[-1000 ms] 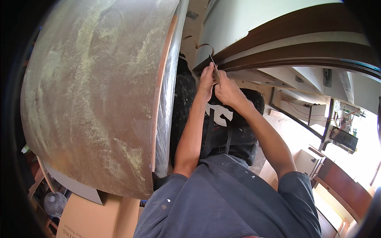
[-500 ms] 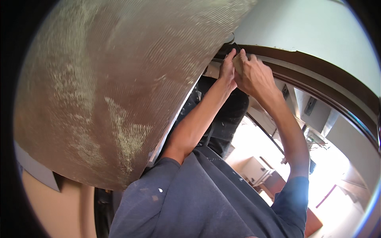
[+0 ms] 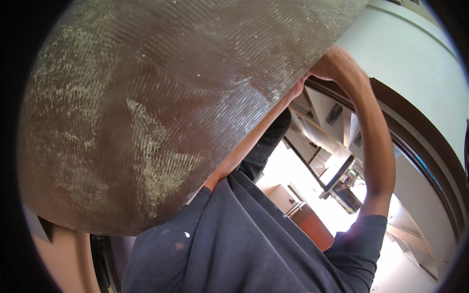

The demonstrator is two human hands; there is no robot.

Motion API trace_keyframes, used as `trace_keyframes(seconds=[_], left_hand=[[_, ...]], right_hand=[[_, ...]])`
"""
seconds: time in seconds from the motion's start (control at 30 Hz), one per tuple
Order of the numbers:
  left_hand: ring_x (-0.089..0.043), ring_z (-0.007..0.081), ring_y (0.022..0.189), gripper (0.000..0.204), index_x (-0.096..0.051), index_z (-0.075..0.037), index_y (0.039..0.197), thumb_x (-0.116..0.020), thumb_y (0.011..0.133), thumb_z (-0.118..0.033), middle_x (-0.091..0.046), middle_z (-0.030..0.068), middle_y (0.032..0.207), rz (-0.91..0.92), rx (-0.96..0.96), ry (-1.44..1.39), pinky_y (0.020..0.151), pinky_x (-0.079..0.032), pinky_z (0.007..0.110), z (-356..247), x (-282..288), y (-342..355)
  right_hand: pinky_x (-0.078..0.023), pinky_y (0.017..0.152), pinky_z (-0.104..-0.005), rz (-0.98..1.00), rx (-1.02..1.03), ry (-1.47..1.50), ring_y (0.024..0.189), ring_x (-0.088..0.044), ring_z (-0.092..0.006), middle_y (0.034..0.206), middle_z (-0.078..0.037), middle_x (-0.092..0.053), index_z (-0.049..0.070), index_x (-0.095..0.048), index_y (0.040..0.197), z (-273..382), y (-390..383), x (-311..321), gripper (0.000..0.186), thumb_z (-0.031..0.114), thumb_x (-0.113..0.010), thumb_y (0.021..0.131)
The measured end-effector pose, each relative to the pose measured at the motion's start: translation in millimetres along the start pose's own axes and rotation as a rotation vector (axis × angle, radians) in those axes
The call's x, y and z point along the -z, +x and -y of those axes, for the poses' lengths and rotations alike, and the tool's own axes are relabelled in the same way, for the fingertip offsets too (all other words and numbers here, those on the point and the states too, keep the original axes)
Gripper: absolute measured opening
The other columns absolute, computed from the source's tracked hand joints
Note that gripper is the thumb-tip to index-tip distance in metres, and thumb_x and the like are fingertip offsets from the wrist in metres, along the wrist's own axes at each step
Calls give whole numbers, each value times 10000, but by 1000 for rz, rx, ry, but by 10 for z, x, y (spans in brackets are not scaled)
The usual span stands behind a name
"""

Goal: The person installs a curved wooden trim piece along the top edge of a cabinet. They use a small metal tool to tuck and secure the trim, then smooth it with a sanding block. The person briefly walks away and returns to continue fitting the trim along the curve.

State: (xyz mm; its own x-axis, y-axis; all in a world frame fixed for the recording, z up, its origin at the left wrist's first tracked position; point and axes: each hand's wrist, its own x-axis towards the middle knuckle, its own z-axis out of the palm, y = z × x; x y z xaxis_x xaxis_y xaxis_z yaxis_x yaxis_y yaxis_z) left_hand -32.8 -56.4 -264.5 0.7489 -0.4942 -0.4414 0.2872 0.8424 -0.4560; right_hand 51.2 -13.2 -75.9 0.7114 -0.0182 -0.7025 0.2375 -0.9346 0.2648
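A large brown panel (image 3: pixel 181 112) fills the upper left, its face covered in fine combed ridges with pale yellowish smears. My right hand (image 3: pixel 336 64) is bent over at the panel's right edge, and its fingers are hidden behind that edge. Just below it, only a small part of my left hand (image 3: pixel 298 89) shows; the panel covers the rest. My left forearm runs along behind the panel's lower right edge. Whatever either hand holds is out of sight.
A pale wall (image 3: pixel 410 63) rises at the upper right, bordered by a curved dark brown frame (image 3: pixel 415 117). Below the frame are a reddish-brown box-like piece (image 3: pixel 312 227), wires and bright light. A dark, paint-specked item (image 3: pixel 266 146) lies beyond my left forearm.
The panel's edge now reaches farther right across the view and covers my left hand and right fingers. Earlier both hands showed together around a small tan piece at the frame, now hidden.
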Motion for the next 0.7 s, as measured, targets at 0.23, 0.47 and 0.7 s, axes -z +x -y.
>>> trace_keyframes(seconds=[0.23,0.47,0.7], left_hand=[[-664,151,919,239,-591,-102,1059,-409,1066,-255,-666,37,1025,-8,-2,75,804,-559,314,-78,-167,-47],[-666,175,926,190,-608,-68,1052,-476,1026,-203,-673,61,1012,-11,44,150,849,-551,364,-175,-215,-27],[-645,159,875,130,-617,-62,1038,-531,993,-148,-661,53,983,15,20,137,816,-547,341,-270,-286,-88]], right_hand=[[-566,754,-417,43,76,29,784,-713,-324,838,-155,-743,102,-798,942,-160,121,28,379,429,-658,810],[-569,814,-421,103,-14,106,929,-726,-317,958,-185,-748,38,-779,974,-222,467,-138,441,403,-755,726],[-578,863,-419,184,-65,-89,1005,-724,-322,1033,-209,-745,13,-750,1037,22,331,-15,393,257,-692,734]])
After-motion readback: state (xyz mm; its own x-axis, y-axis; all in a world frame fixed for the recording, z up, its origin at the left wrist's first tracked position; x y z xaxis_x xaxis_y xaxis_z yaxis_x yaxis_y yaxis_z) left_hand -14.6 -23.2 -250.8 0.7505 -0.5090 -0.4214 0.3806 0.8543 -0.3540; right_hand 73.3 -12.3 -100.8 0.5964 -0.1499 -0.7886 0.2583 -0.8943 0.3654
